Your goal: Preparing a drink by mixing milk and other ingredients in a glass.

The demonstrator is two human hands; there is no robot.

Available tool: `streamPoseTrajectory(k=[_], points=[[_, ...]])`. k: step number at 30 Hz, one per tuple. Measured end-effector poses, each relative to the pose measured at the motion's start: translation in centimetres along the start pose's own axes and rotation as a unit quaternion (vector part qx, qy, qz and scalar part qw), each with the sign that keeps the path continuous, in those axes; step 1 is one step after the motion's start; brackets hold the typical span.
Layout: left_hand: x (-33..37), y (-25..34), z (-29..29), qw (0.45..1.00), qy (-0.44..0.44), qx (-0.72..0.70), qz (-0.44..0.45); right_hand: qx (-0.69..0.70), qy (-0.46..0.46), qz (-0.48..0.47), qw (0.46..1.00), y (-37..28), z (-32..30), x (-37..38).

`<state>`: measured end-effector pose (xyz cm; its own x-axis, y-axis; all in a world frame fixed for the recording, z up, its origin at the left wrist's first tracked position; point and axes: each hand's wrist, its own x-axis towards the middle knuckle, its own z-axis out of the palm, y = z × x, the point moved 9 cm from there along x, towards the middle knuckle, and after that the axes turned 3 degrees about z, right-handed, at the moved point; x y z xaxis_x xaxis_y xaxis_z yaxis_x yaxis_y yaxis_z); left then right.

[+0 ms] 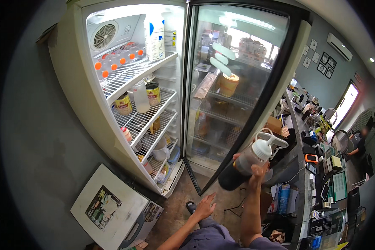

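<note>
Grey wall (pixel 37 125) stands behind a tall fridge (pixel 73 83), whose glass door (pixel 254 66) is swung wide; at the right runs a cluttered counter (pixel 298 129), with a person (pixel 356 143) beyond it. On the fridge's wire shelves are clear bottles with orange caps (pixel 113 66), a white carton (pixel 155 41), two yellow-labelled tins (pixel 153 96) and a pale plastic jug (pixel 141 100) between those tins. A white cooler box (pixel 133 200) with a picture stuck on its lid sits on the floor by the fridge.

The right hand (pixel 258 171) is wrapped around a large bottle (pixel 246 163), raised near the lower part of the door's outer edge, between door and counter. That bottle leans, its base toward the lower left: white ribbed cap with a spout and a pale loop, cloudy see-through upper body, black lower part. The left hand (pixel 205 207) holds nothing, palm turned inward, fingers loosely spread, below the door.
</note>
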<state>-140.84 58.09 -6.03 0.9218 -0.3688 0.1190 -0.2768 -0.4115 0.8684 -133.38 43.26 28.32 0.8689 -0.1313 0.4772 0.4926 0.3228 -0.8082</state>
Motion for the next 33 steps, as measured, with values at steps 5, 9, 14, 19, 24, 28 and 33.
streamPoseTrajectory(k=[5, 9, 14, 19, 24, 28, 33], points=[[2.5, 1.4, -0.4, 0.976, 0.127, 0.042, 0.173, 0.116, -0.085, 0.108, 0.984, 2.5, 4.1, -3.7], [8.0, -5.6, -2.7, 0.988, 0.113, -0.103, 0.016, 0.253, -0.218, 0.238, 0.912, 6.6, 6.6, -4.2], [7.2, -16.4, -16.0, 0.893, 0.387, 0.117, -0.199, 0.279, -0.254, 0.273, 0.885, 13.4, 2.7, 2.8], [17.1, -18.6, -16.7, 0.844, 0.374, 0.179, -0.34, 0.25, -0.247, 0.246, 0.903, 20.8, -5.9, 15.5], [44.6, -6.2, -15.4, 0.895, 0.235, -0.345, -0.158, 0.08, -0.182, 0.246, 0.949, 26.9, -15.8, 30.0], [61.5, 9.5, -17.4, 0.958, 0.121, -0.257, 0.031, -0.093, -0.145, 0.252, 0.952, 30.8, -22.2, 40.2], [81.7, 11.6, -15.3, 0.993, 0.058, -0.085, 0.064, -0.075, -0.083, 0.178, 0.978, 37.3, -29.0, 54.6]])
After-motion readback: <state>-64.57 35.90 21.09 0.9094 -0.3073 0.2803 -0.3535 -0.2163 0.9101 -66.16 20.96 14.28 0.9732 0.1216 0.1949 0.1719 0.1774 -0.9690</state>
